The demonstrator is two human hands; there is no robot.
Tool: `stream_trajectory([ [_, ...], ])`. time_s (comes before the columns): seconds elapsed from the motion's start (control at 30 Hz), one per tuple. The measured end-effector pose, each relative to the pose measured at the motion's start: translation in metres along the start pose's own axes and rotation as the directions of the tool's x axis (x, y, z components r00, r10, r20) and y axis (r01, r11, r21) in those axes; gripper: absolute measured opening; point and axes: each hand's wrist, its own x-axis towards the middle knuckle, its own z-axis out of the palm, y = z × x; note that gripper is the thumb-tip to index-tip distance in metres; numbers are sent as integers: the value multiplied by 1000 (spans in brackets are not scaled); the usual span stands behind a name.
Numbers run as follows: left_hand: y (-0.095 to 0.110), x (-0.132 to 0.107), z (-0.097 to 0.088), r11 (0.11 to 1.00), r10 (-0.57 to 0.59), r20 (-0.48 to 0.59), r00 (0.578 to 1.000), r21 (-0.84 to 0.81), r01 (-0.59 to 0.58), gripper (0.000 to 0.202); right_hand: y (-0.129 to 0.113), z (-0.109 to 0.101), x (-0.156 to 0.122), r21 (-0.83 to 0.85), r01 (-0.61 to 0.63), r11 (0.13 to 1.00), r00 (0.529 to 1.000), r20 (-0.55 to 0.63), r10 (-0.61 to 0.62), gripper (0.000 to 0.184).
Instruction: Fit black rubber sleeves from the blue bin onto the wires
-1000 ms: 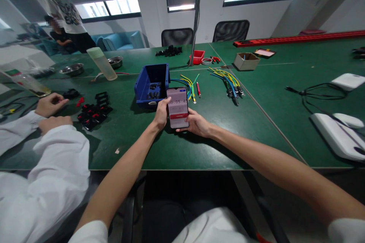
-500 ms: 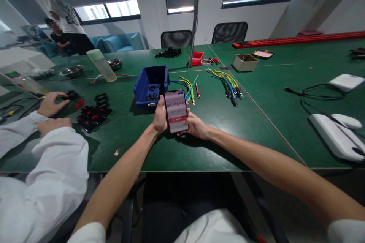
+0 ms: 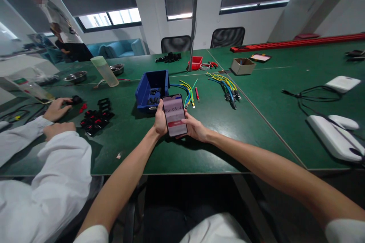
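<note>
A smartphone (image 3: 174, 115) with a timer readout and a red button on its screen is held upright over the green table (image 3: 216, 140). My left hand (image 3: 160, 120) grips its left edge, fingers wrapped round it. My right hand (image 3: 195, 128) supports the phone from the right and below, thumb lying over the red button. Just behind the phone stands a blue bin (image 3: 151, 89) with small black parts inside.
Coloured wires (image 3: 188, 91) and a second wire bundle (image 3: 226, 83) lie behind the phone. A co-worker in white sleeves (image 3: 45, 167) handles black and red parts (image 3: 95, 117) at the left. White devices (image 3: 333, 134) and a black cable (image 3: 310, 93) sit right. Cardboard box (image 3: 242, 66) at back.
The phone and both my hands have come slightly lower and nearer in the picture as the view tilted up. The co-worker's far hand reached onto a black part.
</note>
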Motion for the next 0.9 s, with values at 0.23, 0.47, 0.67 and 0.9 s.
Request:
stream_trajectory([
  [0.23, 10, -6, -2, 1000, -25, -19, 999, -5, 25, 82, -7, -21, 11, -345, 157, 926, 923, -282, -261, 53],
  [0.47, 10, -9, 2, 998, -42, -11, 999, -37, 42, 76, -27, -66, 25, -550, 259, 794, 651, -508, -564, 54],
  [0.67, 11, -17, 9, 995, -26, 9, 1000, -94, 26, 65, -33, -85, 32, -576, 247, 779, 533, -591, -606, 54],
  [0.9, 9, -23, 14, 996, -63, -41, 997, -71, 60, 66, -32, -87, 33, -593, 224, 774, 523, -597, -608, 53],
])
